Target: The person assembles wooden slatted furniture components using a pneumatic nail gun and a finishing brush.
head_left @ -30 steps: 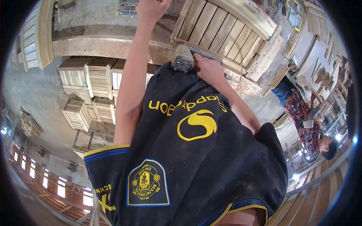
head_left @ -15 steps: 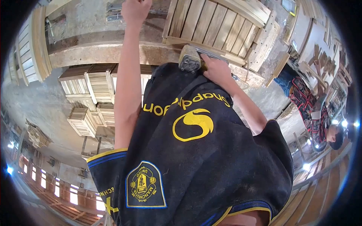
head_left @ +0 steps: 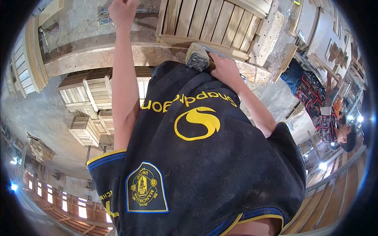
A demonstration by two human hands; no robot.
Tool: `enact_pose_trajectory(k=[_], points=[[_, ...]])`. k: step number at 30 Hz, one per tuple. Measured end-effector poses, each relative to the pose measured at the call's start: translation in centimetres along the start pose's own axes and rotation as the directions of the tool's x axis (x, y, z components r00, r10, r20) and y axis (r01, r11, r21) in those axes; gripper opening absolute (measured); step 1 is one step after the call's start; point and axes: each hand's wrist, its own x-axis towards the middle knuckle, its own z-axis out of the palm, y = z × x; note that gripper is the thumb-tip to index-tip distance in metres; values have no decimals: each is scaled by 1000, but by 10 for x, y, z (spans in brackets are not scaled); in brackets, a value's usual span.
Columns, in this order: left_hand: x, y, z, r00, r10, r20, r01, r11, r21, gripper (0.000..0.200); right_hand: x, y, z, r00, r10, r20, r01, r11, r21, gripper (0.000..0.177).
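Observation:
My right hand [head_left: 225,67] grips a grey sanding block [head_left: 197,57] and holds it against the near edge of a slatted wooden panel [head_left: 204,19] that lies on a worn workbench [head_left: 98,55]. My left arm reaches straight out. My left hand [head_left: 123,11] is at the top edge of the picture over the bench, left of the panel, with its fingers curled. Whether it holds anything is hidden. My dark shirt with yellow print [head_left: 197,157] fills the lower half of the view.
Stacked slatted wooden crates [head_left: 92,102] stand on the floor left of my arm. More wooden frames [head_left: 27,63] lean at far left. Another person in a patterned shirt [head_left: 327,114] works at right beside wood parts.
The view has swung, so the panel, the bench and both hands sit further left in the picture. My right hand keeps the block at the panel's near edge.

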Motion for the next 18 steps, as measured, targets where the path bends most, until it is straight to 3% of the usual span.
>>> enact_pose_trajectory(k=[4,6,11,13,18], points=[[3,-2,-1,999,36,40,-35,999,-19,25,-11,22,10,998,49,-35,-49,999,7,56],[6,-16,3,997,73,16,-75,993,88,27,-23,38,13,995,89,-47,-88,996,24,56],[5,-22,3,984,170,-57,-169,985,16,37,-47,74,9,980,172,-100,-171,985,21,54],[9,-25,0,996,78,44,-83,991,106,37,-52,88,18,974,172,-146,-170,985,28,54],[9,-28,4,998,65,19,-66,995,72,36,-57,100,27,956,152,-250,-154,988,14,52]])
